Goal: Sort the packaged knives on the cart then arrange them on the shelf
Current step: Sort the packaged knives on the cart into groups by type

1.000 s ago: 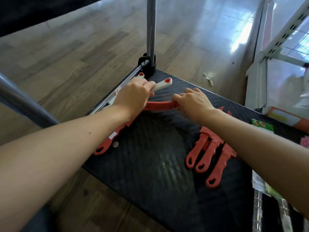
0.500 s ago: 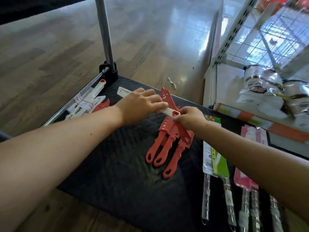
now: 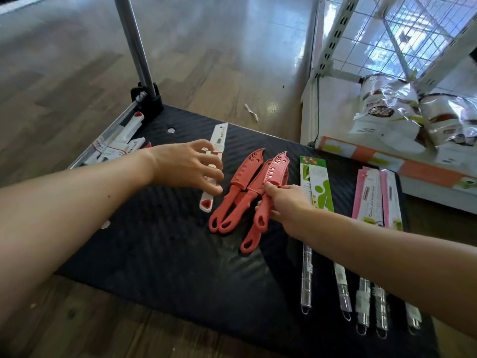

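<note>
Head view, the only one you have: you're in the sorting step, grouping like with like on the cart (image 3: pixel 180 254), and nothing has gone to the shelf (image 3: pixel 335 71) yet. Take the red knives (image 3: pixel 247 187) in the middle of the deck as your landmark.

Your right hand (image 3: pixel 286 205) is on the right edge of that red group, thumb and fingers pinched shut on the handle of the top red knife (image 3: pixel 271 192), which sits tilted across the ones beneath. Judging by that, you are placing or squaring it into the pile.

Your left hand (image 3: pixel 188 166) is just left of the red knives, fingers spread and loosely curled over a white knife (image 3: pixel 215 151) with a red-tipped handle; the fingertips touch it, but whether you actually grip it I cannot tell.

Further left of the red group, at the cart's edge by the upright post (image 3: pixel 134 45), lies a small heap of white packaged knives (image 3: pixel 116 148). Right of the red group sit the green carded knives (image 3: pixel 318 192), then the pink carded ones (image 3: pixel 374 197).

Next move, I'd say: let the red knife settle flat, then carry the white one over to its heap. Mind you don't knock the red stack askew as your hands part.
</note>
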The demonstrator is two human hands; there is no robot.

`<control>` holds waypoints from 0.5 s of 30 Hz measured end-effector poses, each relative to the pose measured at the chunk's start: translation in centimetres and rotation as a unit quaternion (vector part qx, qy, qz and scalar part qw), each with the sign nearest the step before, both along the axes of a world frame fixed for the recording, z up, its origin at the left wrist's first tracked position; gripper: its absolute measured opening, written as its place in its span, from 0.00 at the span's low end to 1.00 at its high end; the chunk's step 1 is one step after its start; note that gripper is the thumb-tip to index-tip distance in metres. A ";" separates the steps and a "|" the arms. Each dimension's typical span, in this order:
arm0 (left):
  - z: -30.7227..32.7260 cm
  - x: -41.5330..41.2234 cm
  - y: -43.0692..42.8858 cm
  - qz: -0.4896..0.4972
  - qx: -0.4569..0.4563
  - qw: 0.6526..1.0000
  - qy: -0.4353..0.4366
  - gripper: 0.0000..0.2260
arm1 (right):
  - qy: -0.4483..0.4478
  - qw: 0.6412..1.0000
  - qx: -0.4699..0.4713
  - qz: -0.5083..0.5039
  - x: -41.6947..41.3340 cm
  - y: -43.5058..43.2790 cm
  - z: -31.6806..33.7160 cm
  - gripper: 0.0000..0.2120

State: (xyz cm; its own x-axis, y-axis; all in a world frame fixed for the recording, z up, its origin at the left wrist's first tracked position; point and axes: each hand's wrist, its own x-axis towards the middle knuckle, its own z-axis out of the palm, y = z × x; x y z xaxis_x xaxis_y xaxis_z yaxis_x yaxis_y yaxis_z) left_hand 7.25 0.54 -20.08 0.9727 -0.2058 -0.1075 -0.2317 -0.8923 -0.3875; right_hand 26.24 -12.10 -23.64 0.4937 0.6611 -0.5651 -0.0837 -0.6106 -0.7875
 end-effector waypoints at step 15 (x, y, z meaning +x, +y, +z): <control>-1.9 -1.3 0.5 -0.013 0.014 0.998 0.054 0.25 | -0.009 0.996 -0.039 0.077 -1.5 -1.1 1.5 0.13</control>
State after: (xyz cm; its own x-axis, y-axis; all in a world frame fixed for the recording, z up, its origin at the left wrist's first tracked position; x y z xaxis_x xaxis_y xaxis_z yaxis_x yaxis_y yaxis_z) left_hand 6.00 1.05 -21.96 0.9494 -0.2263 -0.2178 -0.2965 -0.8747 -0.3833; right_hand 24.69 -13.17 -22.10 0.4005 0.6839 -0.6098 0.0301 -0.6750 -0.7372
